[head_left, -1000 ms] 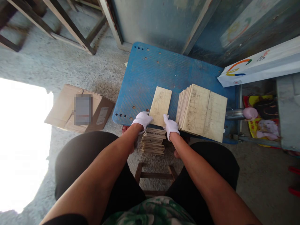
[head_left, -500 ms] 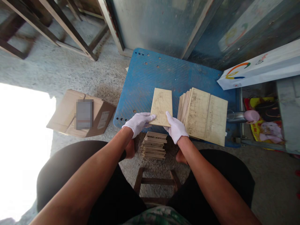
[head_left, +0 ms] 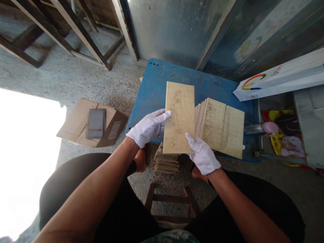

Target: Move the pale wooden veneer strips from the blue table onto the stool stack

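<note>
Both my hands wear white gloves and hold one pale rectangular wooden board [head_left: 179,116] with dark marks on its face. My left hand [head_left: 149,126] grips its left edge, thumb on the front and fingers behind. At the lower right corner, my right hand [head_left: 204,153] pinches the board, thumb in front. Just right of it, two rows of similar boards [head_left: 220,126] lean together on the blue table [head_left: 152,87]. Below the held board, a stack of boards [head_left: 167,163] sits on the floor between my feet, its top partly hidden.
A cardboard box [head_left: 73,126] with a blurred rectangular item on it stands on the floor at left. A white paper bag [head_left: 283,76] and a metal cup [head_left: 255,127] are at the right. Wooden frames stand at the upper left, a wooden stool [head_left: 170,199] below me.
The board has come up closer to my face and tilted more upright, so it looks larger. My right hand has shifted down and right, and my left hand has moved slightly up its side.
</note>
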